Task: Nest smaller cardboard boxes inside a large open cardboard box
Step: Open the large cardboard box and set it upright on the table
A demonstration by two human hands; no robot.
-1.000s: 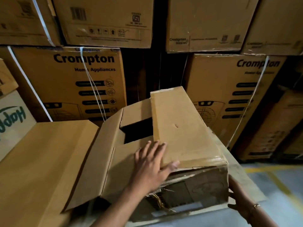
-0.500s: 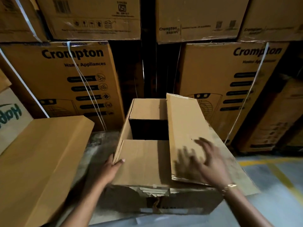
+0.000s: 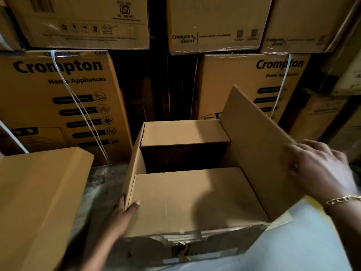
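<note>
1. Stacked cartons (image 3: 58, 98): a wall of printed brown cartons across the back, marked "Crompton Home Appliances", with more rows on top. White strapping (image 3: 78, 106) runs slantwise down the left carton's face.

2. Large open box (image 3: 134, 165): the task's container. It stands on the floor (image 3: 101, 177) at centre, in front of the carton wall, with its top open. The inside shows only as a dark gap, and its contents cannot be made out.

3. Plain box (image 3: 39, 202): unprinted cardboard at lower left, near the large open box but not touching it.

4. Right flap (image 3: 254, 149): raised and tilted outward.

5. Near flap (image 3: 185, 198): folded inward and lying flat over the front half of the opening.

6. Far flap (image 3: 183, 132): folded inward over the back of the opening.

7. Right hand (image 3: 320, 169): motion-blurred, at the outer edge of the right flap. The fingers (image 3: 312, 145) curl over that edge with the thumb on the inner face, holding the flap up.

8. Left hand (image 3: 123, 214): at the box's near left corner. The thumb is hooked over the rim onto the near flap. The fingers lie outside the wall, pinching it.

9. Bracelet (image 3: 341, 200): a gold chain on the right wrist.
</note>
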